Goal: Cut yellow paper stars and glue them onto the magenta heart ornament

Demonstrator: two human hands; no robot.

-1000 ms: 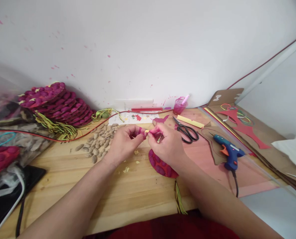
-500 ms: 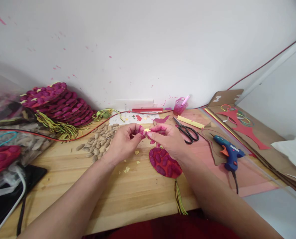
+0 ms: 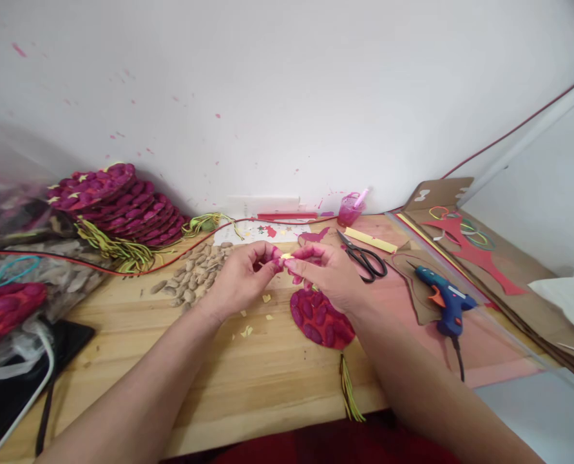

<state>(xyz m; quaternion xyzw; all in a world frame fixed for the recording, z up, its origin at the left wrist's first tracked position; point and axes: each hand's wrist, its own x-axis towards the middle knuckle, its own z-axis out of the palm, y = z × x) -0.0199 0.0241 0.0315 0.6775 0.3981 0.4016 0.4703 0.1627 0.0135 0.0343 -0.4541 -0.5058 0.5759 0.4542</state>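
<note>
Containers: one cup (image 3: 350, 214), near the wall; pink inside, one pale-pink stick-like tool leaning in it, liquid level unclear. One clear plastic bag (image 3: 76, 283), at left, with many brownish pieces in it; too blurred to identify or count.

Hands: two. Left hand (image 3: 245, 277) and right hand (image 3: 332, 277) meet over the tabletop (image 3: 194, 399); fingers of both pinch one small yellow piece (image 3: 287, 256) between them, fingertips stained pink.

Counts:
- Pink-and-red disc (image 3: 315, 319): one, flat on the tabletop just below the right hand, one yellow-green tassel (image 3: 349, 393) trailing from its near edge.
- Stack of similar discs (image 3: 122, 206): one, back left, leaning; number of layers not certain. Several yellow stars on its top disc.
- Yellow scraps (image 3: 247, 331): at least four, loose, near the left hand.
- Peanuts (image 3: 194, 274): one heap, many, overlapping, uncounted; left of the left hand.
- Scissors (image 3: 364, 258): one pair, black handles.
- Yellow strip (image 3: 371, 240): one, beside scissors.
- Glue gun (image 3: 448, 299): one, blue, on its side at right.
</note>
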